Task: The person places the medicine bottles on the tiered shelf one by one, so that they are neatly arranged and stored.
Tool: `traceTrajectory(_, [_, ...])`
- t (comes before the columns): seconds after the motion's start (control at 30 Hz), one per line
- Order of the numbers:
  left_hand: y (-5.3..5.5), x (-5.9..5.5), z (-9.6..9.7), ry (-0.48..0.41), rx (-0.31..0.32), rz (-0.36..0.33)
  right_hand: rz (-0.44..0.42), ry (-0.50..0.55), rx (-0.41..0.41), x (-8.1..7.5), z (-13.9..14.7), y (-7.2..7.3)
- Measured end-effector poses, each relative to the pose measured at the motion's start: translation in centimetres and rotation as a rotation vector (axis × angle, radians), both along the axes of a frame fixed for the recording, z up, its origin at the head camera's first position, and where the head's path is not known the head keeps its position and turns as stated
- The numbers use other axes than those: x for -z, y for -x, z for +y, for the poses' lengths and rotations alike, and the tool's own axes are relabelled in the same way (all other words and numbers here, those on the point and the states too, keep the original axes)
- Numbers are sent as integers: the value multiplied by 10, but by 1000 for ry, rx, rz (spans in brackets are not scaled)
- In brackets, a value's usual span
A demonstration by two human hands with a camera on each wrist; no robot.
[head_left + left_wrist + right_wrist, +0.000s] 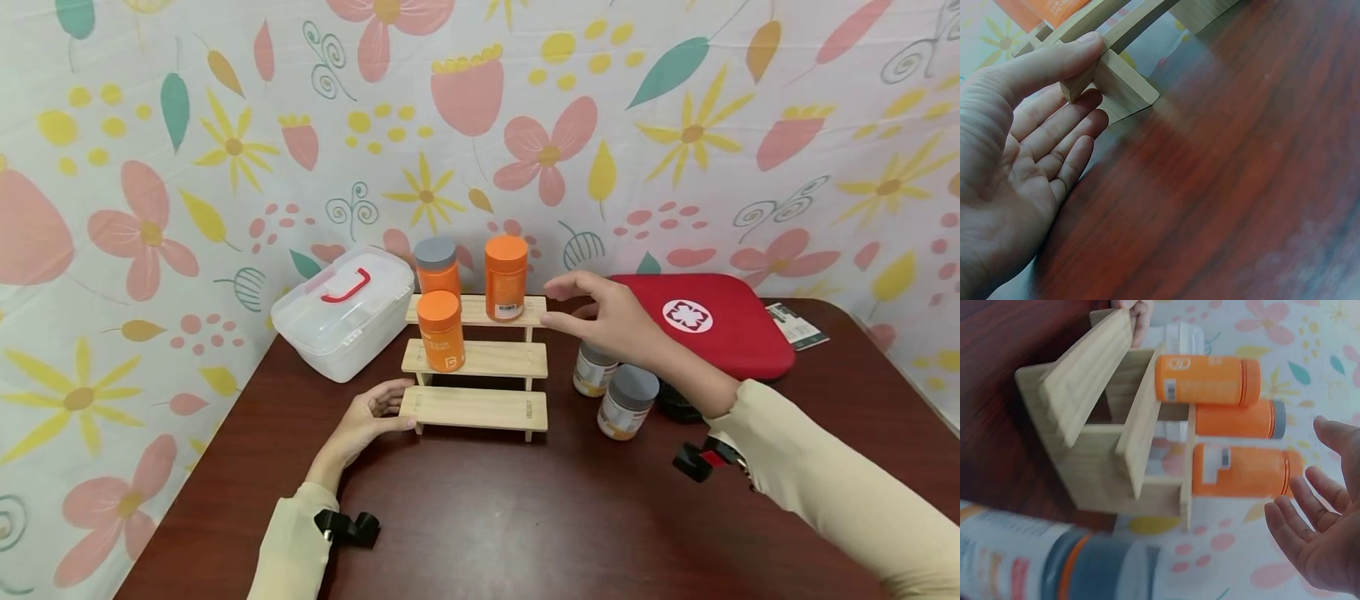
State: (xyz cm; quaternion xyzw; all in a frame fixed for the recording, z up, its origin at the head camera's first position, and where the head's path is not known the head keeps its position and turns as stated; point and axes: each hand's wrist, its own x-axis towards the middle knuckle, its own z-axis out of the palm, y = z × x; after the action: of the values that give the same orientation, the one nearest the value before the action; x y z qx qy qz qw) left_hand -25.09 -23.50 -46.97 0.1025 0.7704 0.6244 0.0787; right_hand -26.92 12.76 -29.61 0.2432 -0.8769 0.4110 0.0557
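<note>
A three-step wooden display rack (474,408) stands on the table. My left hand (370,421) holds the left end of its lowest step; in the left wrist view the thumb (1054,62) lies on top and the fingers curl beneath. On the top step stand an orange bottle with an orange lid (506,279) and an orange bottle with a grey lid (435,254), partly hidden. Another orange-lidded bottle (441,333) is on the left of the middle step. My right hand (607,312), fingers parted and holding nothing, hovers right of the top step, apart from the nearest bottle (1244,472).
Two grey-lidded jars (628,404) (594,371) stand right of the rack, below my right forearm. Behind them lie a red first-aid case (720,333), a dark object (678,406) and a printed card (798,325). A white box with a red handle (345,312) is at the back left, before a floral cloth.
</note>
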Motion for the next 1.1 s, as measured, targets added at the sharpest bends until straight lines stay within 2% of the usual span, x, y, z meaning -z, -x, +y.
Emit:
traceTrajectory(0.23, [0, 0, -1, -16, 15, 3, -13, -51, -4, 12, 33, -6])
traceTrajectory(0.57, [3, -5, 0, 9, 9, 8, -150, -132, -44, 31, 76, -19])
traceTrajectory(0.8, [2, -3, -1, 6, 9, 2, -109, -125, -51, 42, 90, -27])
traceTrajectory(1.1, [0, -1, -1, -2, 9, -4, -152, -116, -84, 57, 96, -29])
